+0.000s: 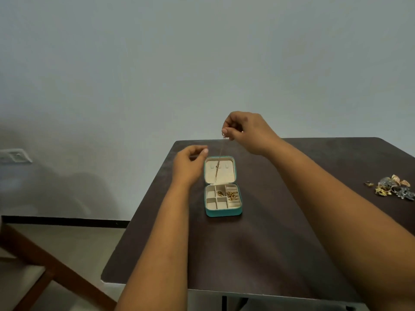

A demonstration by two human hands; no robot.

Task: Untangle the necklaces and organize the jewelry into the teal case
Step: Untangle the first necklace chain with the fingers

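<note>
Necklace [219, 158] dangles from the right hand [247, 133]'s pinch above the open teal case [223, 211]; left hand [188, 162] seems loosely curled, holding nothing.

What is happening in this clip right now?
A person is sorting jewelry at a dark table. The right hand pinches the top of a thin gold necklace and dangles it over the open lid of the teal case. The left hand hovers beside the chain, fingers loosely curled, apparently holding nothing. A few gold pieces already sit in the case's compartments. A pile of unsorted jewelry lies at the table's right edge.
</note>
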